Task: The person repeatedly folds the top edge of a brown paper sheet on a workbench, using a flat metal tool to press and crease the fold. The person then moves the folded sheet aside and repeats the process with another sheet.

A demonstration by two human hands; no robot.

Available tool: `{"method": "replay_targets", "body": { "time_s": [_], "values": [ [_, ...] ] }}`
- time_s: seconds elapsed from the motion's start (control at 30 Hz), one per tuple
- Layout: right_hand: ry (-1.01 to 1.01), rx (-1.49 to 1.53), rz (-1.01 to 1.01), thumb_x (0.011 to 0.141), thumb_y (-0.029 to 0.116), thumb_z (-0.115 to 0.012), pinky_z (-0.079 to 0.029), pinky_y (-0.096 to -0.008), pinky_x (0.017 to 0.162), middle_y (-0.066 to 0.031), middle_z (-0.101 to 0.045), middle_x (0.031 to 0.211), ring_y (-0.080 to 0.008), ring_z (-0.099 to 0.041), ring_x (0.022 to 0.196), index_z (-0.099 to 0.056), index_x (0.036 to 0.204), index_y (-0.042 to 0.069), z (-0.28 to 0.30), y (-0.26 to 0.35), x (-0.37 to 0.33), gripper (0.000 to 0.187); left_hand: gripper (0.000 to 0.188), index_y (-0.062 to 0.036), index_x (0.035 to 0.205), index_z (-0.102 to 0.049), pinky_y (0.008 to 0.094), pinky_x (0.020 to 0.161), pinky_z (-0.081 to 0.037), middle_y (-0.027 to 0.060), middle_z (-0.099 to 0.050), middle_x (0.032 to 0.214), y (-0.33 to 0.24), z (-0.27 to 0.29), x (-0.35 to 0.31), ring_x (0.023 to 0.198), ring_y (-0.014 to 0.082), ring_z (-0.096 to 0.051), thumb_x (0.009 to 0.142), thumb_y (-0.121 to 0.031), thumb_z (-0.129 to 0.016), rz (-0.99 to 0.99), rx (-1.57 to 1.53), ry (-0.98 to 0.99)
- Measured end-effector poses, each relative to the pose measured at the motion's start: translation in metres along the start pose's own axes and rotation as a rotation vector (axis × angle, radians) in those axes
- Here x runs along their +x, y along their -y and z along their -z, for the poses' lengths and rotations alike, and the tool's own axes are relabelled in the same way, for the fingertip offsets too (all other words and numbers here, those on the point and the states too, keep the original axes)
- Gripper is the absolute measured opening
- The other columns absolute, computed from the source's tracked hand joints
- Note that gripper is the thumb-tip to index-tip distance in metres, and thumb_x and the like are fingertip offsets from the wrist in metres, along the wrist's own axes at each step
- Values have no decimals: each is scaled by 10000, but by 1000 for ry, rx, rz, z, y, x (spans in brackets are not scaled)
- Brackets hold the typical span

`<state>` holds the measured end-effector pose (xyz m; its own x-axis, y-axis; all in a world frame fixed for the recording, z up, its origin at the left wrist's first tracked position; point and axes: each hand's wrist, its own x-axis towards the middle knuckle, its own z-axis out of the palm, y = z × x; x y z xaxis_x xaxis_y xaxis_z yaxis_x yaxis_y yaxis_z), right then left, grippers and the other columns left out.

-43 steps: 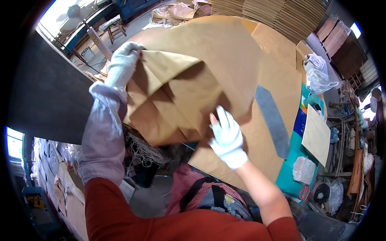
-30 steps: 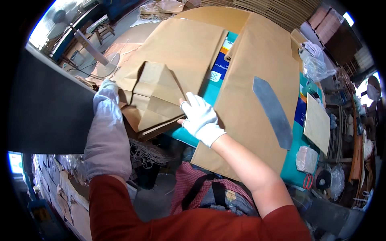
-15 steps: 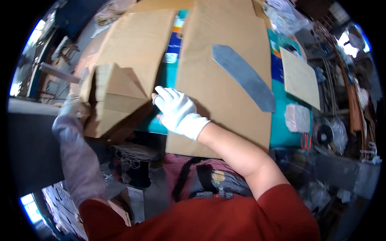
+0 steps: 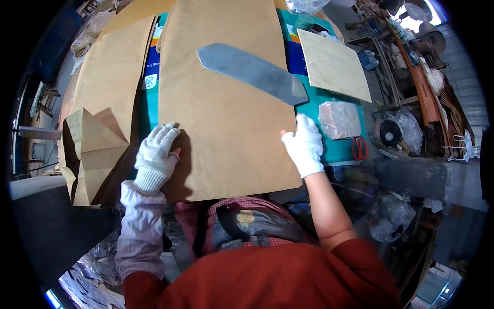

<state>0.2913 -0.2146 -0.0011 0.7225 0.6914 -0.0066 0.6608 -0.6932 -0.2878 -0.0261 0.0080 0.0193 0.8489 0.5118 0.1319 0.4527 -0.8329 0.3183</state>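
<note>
At far left we have a brown paper bag (image 4: 100,149) with a peaked, folded end; then our left hand (image 4: 156,154), loosely open and gripping nothing, rests on the left edge of the flat brown paper (image 4: 226,149). A grey plate (image 4: 252,73) (angled at its ends) lies slantwise on that. Our right hand (image 4: 305,146), open, gripping nothing, meets the paper's right edge, near red-handled scissors (image 4: 359,148).

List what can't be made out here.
Head view:
Far end of the brown paper: cut off by the top edge.
Plastic bag: likewise cut off.
Palms of the left hand and right hand: hidden by their backs.
Teal sheet, middle: under the brown paper.
</note>
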Motion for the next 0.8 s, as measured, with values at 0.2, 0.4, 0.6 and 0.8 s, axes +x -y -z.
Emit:
{"method": "replay_targets", "body": {
  "time_s": [0.2,0.4,0.6,0.8],
  "values": [
    [239,861,-343,953,113,-671,-503,-280,652,-30,-683,797,-98,-610,691,-699,956,-6,-26,-78,5,122,589,-68,1359,-613,507,1103,-447,136,-578,1485,-8,-23,3,1351,399,-519,775,-58,-684,39,30,-49],
    [210,789,-253,944,164,-691,-524,-329,689,-77,-698,819,-172,-660,740,-715,1003,24,-16,-76,4,154,590,-66,1350,-619,502,1108,-447,137,-581,1480,-5,-28,2,1352,403,-520,763,-48,-674,10,37,-101],
    [180,102,32,946,259,-645,-545,-510,859,-182,-698,1173,-428,-664,1033,-726,1162,98,24,-37,-3,281,593,-44,1319,-638,501,1100,-471,165,-611,1434,2,-25,2,1312,420,-555,727,-32,-677,-10,12,-94],
    [204,1026,-21,958,-22,-642,-548,-263,796,-43,-700,1131,-103,-643,899,-634,1367,-33,-7,-80,-11,409,537,-36,1273,-688,459,1159,-451,157,-631,1434,22,-5,0,1397,386,-522,746,63,-671,-20,-105,80]
  ]
}}
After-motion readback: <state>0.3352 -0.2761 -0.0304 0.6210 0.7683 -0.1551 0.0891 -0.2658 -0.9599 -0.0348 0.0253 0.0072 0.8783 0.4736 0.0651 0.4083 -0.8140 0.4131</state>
